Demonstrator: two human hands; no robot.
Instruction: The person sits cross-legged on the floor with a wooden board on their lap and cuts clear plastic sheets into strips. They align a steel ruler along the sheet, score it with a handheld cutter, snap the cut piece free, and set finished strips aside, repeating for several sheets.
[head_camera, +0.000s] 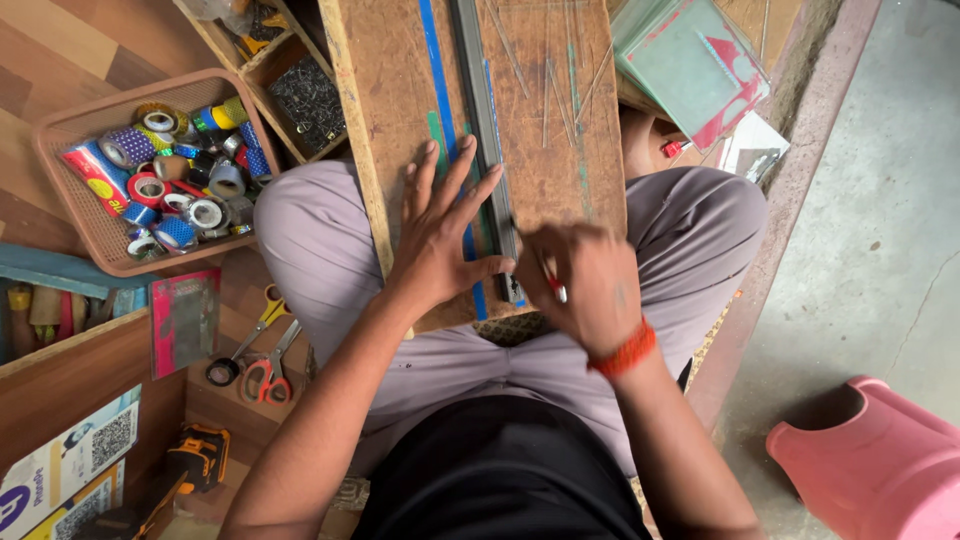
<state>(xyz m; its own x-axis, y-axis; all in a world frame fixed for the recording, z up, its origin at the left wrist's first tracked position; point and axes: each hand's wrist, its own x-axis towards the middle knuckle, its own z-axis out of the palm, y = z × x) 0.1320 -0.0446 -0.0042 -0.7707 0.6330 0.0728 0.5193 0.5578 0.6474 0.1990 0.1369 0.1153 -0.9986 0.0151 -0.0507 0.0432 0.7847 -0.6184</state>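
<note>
One wooden board (400, 90), worn and scratched, laid across both thighs of one seated person in grey trousers (320, 250). One long grey metal ruler (487, 140), flat and narrow, lying lengthwise down the board beside one blue strip (437, 80) and shorter green marks. Several thin pale sticks (553, 90), straight and needle-fine, scattered loosely over the board's right half; exact count unclear.

Two bare hands at the board's near end. Left hand (440, 235) pressed flat, five fingers spread wide, fingertips bearing on the ruler and the board just beside it. Right hand (585, 285) curled tight, fingers pinched together on one small slim tool (557, 290) with a red and silver tip, set against the ruler's near end; kind of tool too blurred to tell. One orange beaded band (625, 350) round the right wrist.

To the left, one brown plastic mesh basket (70, 215), heaped with well over a dozen rolls of tape (150, 188), round, glittery, patterned, in blue, red, yellow and silver. Below it, two pairs of scissors (262, 362), one yellow-handled, one orange-handled, lying close together. One yellow and black power drill (195, 462) on the floor near them. One pink plastic stool (870, 470) at lower right, smooth and rounded. Stacked green sheets (690, 60) beyond the board's right edge.
</note>
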